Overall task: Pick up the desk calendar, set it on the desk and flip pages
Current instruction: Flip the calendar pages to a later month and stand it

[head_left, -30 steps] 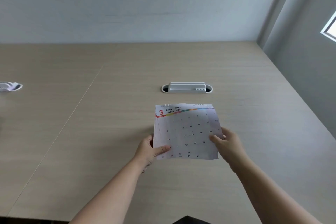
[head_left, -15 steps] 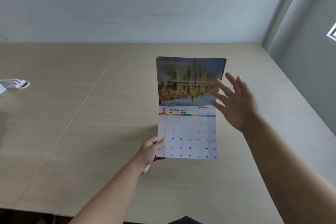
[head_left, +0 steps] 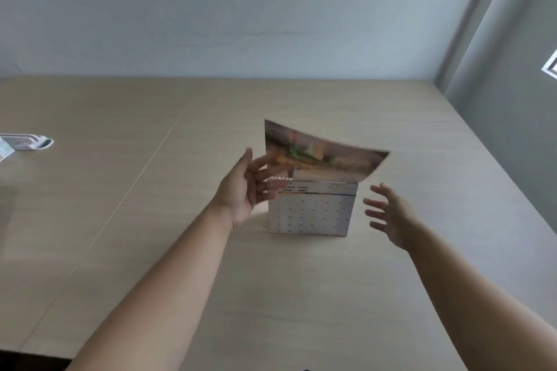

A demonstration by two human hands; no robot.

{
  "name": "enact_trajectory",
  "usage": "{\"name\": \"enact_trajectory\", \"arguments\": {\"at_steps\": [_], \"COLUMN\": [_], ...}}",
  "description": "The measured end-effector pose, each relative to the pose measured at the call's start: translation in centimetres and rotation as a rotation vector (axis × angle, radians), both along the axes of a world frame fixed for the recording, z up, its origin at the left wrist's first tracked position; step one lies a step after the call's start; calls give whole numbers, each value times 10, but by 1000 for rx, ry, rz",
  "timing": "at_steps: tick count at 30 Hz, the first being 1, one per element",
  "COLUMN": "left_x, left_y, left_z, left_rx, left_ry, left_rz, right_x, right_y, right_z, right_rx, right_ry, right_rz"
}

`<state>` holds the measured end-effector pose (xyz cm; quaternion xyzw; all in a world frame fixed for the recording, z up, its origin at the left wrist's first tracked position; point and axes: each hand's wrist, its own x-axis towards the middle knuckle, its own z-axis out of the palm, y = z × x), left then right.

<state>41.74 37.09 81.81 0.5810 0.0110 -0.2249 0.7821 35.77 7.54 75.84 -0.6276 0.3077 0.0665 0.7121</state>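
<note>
The desk calendar [head_left: 313, 211] stands upright on the light wooden desk [head_left: 150, 220], its front showing a June date grid. One picture page [head_left: 325, 156] is lifted above the top binding, curved and blurred. My left hand [head_left: 244, 193] is at the calendar's upper left corner, fingers spread, fingertips at the raised page's left edge; whether they touch it is unclear. My right hand [head_left: 391, 217] hovers just right of the calendar, fingers apart, holding nothing and clear of it.
A white plastic cable port [head_left: 30, 141] with a paper beside it lies at the far left of the desk. A seam [head_left: 135, 178] runs diagonally across the desk. The wall closes off the desk's far side, and the desk's right edge [head_left: 497, 166] runs along a grey wall.
The calendar went from my left hand's grip in the air, showing May, to standing on the desk showing June. My left hand rose to the top left; my right hand dropped beside it.
</note>
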Motion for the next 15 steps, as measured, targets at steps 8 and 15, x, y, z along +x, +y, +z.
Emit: {"name": "enact_trajectory", "arguments": {"at_steps": [8,15], "left_x": [29,29], "left_y": [-18,-4], "left_z": [-19,-71], "left_rx": [443,605], "left_ry": [-134,47], "left_rz": [-30,224], "right_x": [17,31], "right_y": [8,9], "right_z": [5,-3], "right_rx": [-16,-92], "right_ry": [4,-13], "right_rz": [66,47]}}
